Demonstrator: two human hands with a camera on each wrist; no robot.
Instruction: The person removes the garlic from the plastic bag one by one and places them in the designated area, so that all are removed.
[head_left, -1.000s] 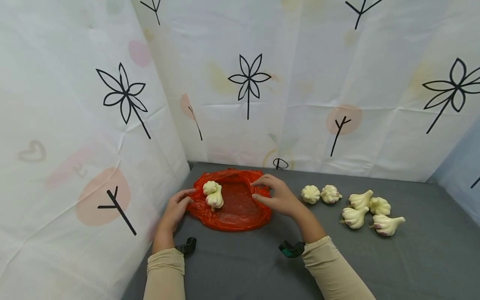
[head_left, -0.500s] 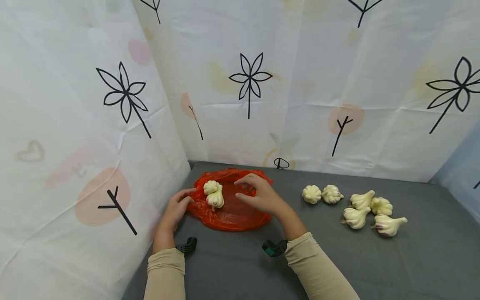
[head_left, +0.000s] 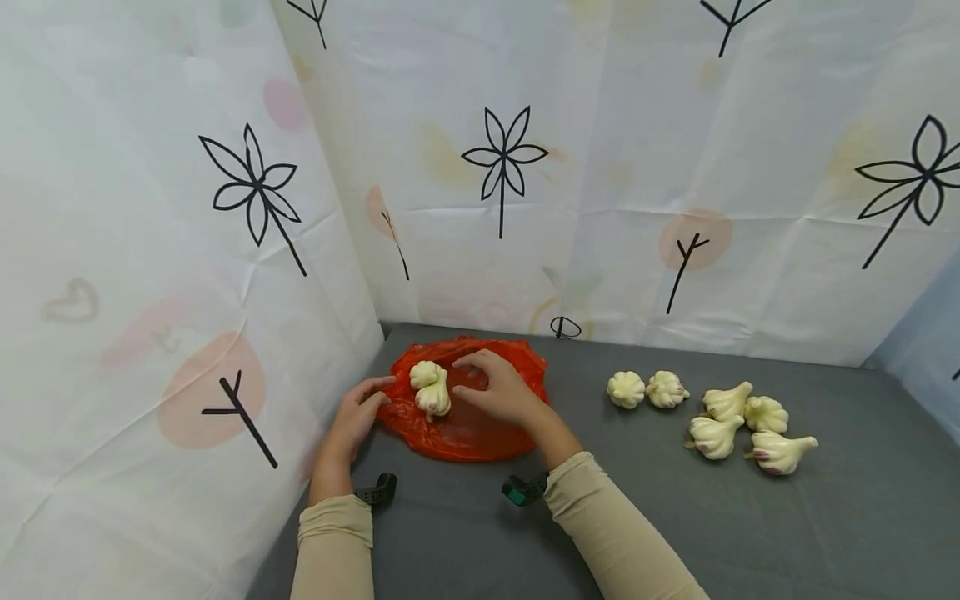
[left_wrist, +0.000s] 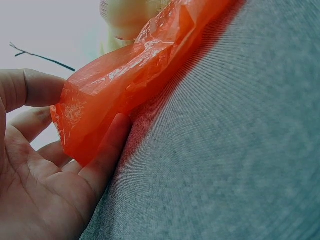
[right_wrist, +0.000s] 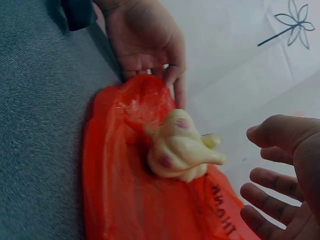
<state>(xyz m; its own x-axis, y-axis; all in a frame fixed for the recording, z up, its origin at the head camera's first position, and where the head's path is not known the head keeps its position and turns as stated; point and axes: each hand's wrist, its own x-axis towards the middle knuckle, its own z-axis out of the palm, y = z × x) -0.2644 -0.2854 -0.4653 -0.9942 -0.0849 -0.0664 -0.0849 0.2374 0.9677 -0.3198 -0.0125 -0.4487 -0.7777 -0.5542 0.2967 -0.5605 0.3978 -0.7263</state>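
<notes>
A red plastic bag (head_left: 487,446) lies spread with its mouth facing up. My left hand (head_left: 356,417) holds the bag's left edge, the thin film between thumb and fingers (left_wrist: 112,140). Inside the bag's left half, two garlic bulbs rest against each other: a rounder one (head_left: 424,374) behind and a longer-necked one (head_left: 433,400) in front. My right hand (head_left: 498,392) hovers over the bag just right of the bulbs. Its thumb and fingers are spread and hold nothing, apart from the garlic in the right wrist view.
On the grey table (head_left: 637,517), two more garlic bulbs (head_left: 626,389) sit right of the bag. Farther right is a cluster of several bulbs (head_left: 716,437). Patterned cloth walls (head_left: 600,167) stand behind and to the left.
My right hand has moved left from the bag's right edge to over its middle, nearer the two bulbs inside. The left hand stays at the bag's left edge.
</notes>
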